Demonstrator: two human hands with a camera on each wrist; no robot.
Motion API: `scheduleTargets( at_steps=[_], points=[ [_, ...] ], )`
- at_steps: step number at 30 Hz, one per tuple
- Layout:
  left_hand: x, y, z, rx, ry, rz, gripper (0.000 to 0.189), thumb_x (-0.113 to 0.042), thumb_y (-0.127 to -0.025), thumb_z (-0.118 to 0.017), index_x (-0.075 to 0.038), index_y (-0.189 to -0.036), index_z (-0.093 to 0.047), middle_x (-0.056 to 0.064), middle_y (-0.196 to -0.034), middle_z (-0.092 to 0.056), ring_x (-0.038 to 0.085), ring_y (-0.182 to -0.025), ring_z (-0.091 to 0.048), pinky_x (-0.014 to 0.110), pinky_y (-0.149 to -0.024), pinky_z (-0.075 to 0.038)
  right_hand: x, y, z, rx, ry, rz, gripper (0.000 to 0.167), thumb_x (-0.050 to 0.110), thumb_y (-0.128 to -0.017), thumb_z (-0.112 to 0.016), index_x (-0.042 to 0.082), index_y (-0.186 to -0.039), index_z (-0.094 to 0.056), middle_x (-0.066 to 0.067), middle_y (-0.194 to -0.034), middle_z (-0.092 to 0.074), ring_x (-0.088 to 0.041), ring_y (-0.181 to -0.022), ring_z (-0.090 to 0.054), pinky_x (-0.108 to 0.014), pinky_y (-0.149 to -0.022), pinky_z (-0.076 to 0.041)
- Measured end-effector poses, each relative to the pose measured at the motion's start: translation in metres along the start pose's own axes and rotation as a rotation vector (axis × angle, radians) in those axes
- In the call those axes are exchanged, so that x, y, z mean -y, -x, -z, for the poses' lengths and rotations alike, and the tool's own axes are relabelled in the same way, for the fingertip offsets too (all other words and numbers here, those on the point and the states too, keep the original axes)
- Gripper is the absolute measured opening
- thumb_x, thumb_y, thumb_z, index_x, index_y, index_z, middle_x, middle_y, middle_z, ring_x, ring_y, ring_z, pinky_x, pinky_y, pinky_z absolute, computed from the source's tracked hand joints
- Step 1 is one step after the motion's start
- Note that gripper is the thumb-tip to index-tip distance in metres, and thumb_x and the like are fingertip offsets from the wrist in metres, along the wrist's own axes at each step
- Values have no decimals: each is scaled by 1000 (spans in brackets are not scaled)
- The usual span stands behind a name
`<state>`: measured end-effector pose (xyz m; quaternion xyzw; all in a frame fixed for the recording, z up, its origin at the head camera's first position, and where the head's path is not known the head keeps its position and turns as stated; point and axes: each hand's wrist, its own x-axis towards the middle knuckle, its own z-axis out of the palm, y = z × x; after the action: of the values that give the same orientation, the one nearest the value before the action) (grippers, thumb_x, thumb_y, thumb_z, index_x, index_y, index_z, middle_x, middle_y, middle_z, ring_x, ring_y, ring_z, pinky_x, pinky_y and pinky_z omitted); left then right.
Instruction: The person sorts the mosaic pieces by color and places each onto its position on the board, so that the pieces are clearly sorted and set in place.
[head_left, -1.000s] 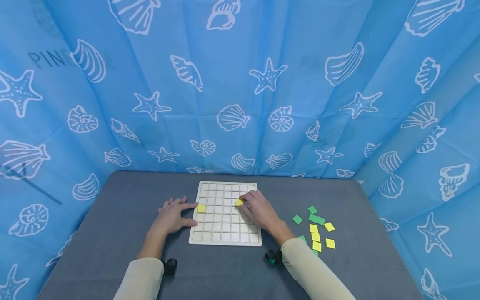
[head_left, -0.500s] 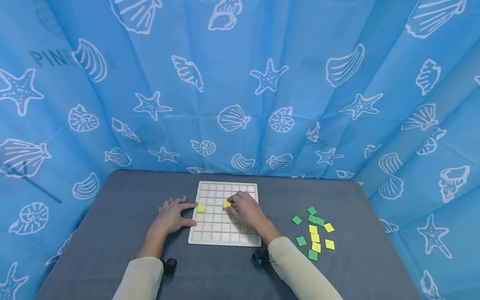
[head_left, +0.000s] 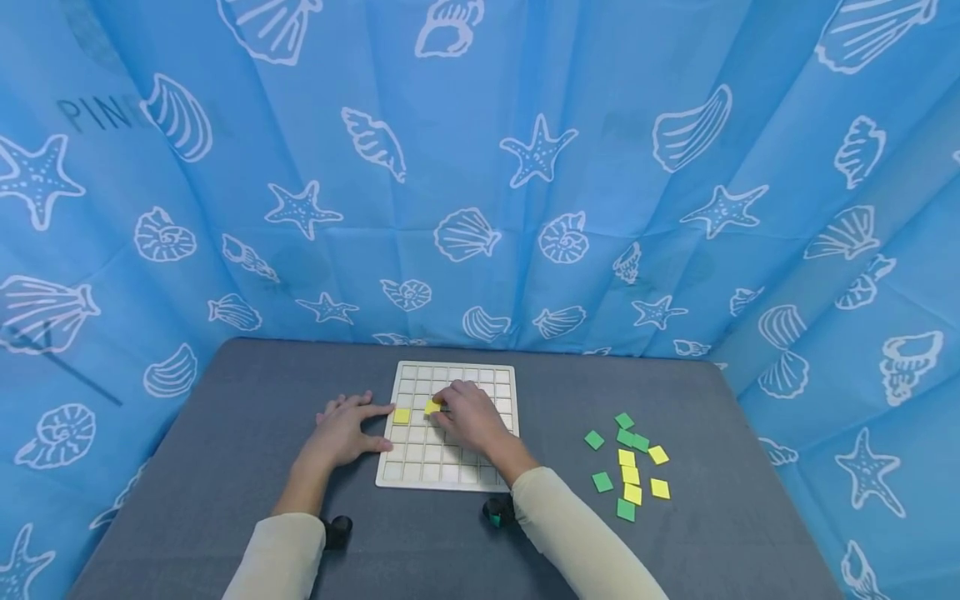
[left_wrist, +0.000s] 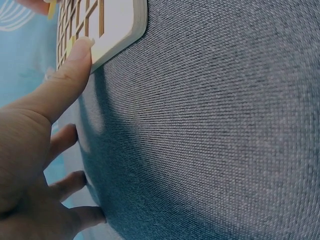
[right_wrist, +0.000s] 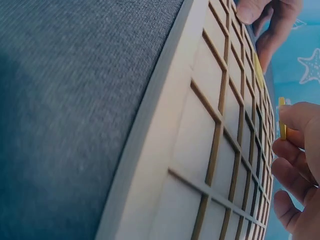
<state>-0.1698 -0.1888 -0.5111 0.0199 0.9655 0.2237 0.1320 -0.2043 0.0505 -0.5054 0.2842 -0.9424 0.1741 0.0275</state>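
A pale wooden grid board point(head_left: 420, 472) lies on the grey table. One yellow square tile point(head_left: 402, 417) sits in a cell at its left edge. My left hand point(head_left: 342, 431) is beside that edge with fingers spread; the thumb rests on the board's rim, and the other fingertips reach down to the cloth in the left wrist view. Over the left half of the grid, my right hand point(head_left: 474, 420) pinches a second yellow tile point(right_wrist: 282, 118) between thumb and fingers. In the right wrist view this tile stands on edge, close over the cells.
Right of the board lie loose yellow tiles point(head_left: 630, 475) and green tiles point(head_left: 602, 482), several of each, some touching or overlapping. A blue shell-patterned curtain point(head_left: 480, 167) hangs behind the table and along its sides. Black wrist cameras point(head_left: 339, 532) sit below both hands.
My right hand has moved left across the board with the pinched yellow tile, from the right part of the grid toward the tile at the left edge. My left hand has stayed put.
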Motion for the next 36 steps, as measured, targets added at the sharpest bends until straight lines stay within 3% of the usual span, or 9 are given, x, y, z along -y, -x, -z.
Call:
scheduleTargets(
  at_steps=[6,24,36],
  points=[
    [1,-1,1,-1,5,-3,72,-45,-81,-83,-29,-146,-58,19,-165,-35,58,-152,-16,84,-112,-15,6,-5,-4,48,27,-19,28,34,-99,-69,16,-120,-74,1,-111,-70,-18,-106,-63,-37,-92,-54],
    [2,0,2,-10,7,-20,71,-45,-81,-83,-28,-146,-59,20,-165,-35,59,-151,-17,84,-111,-15,18,-16,-15,71,134,18,27,37,-98,-69,19,-119,-74,1,-111,-66,-16,-102,-61,-35,-88,-54],
    [0,0,0,-4,4,-8,71,-44,-81,-84,-28,-146,-59,21,-164,-35,60,-151,-16,84,-111,-15,18,-14,-16,84,109,11,28,36,-97,-70,20,-119,-76,1,-108,-64,-15,-96,-57,-34,-82,-51]
  ],
)
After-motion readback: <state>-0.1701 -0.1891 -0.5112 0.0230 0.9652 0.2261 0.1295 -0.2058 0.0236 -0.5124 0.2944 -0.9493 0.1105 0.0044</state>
